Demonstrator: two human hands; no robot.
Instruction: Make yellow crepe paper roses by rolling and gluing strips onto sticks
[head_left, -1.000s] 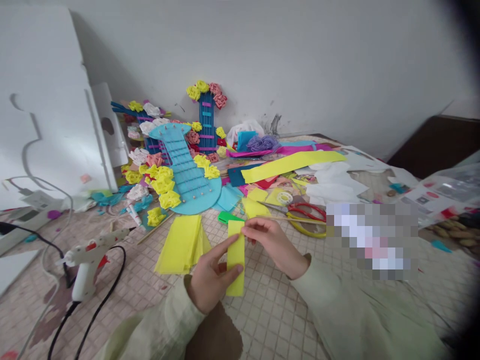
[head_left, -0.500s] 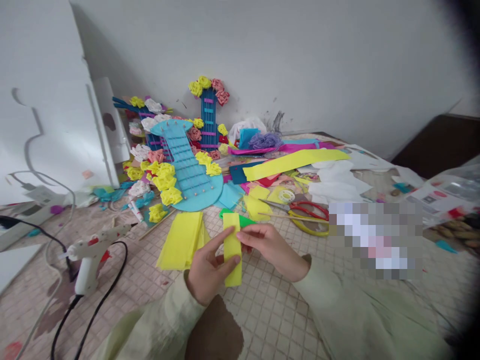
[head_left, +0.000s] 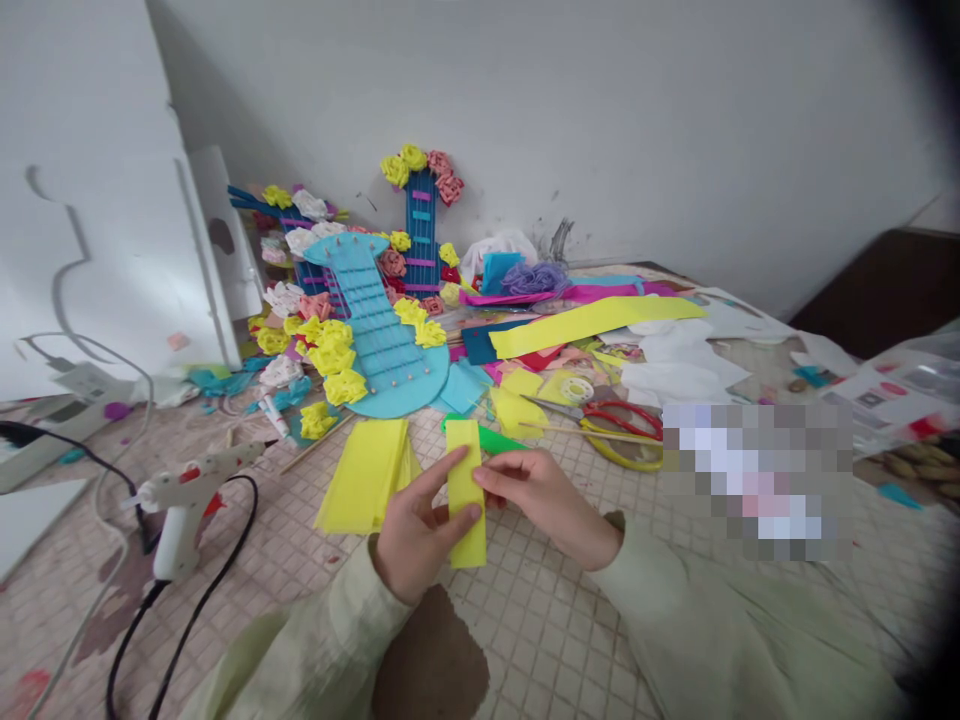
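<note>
A narrow yellow paper strip point(head_left: 466, 480) stands upright between both hands over the tiled table. My left hand point(head_left: 420, 525) grips its left side, thumb across the front and index finger near the upper part. At the strip's right edge, my right hand point(head_left: 532, 495) pinches it between thumb and fingers. Behind the strip lies a green tool point(head_left: 499, 440), partly hidden. A stack of yellow paper point(head_left: 361, 475) rests just left of the strip. Beyond it leans a light blue guitar-shaped piece point(head_left: 386, 340) with strings and yellow paper flowers point(head_left: 330, 350).
A white glue gun point(head_left: 180, 520) with a black cable stands at the left. Red and yellow scissors point(head_left: 622, 435) and a thin wooden stick point(head_left: 577, 430) lie right of centre. Paper scraps, purple yarn point(head_left: 534, 280) and a long yellow strip point(head_left: 592, 325) are behind.
The camera view has shifted slightly, so the background sits a little to the right. Both hands keep the same hold on the yellow strip.
</note>
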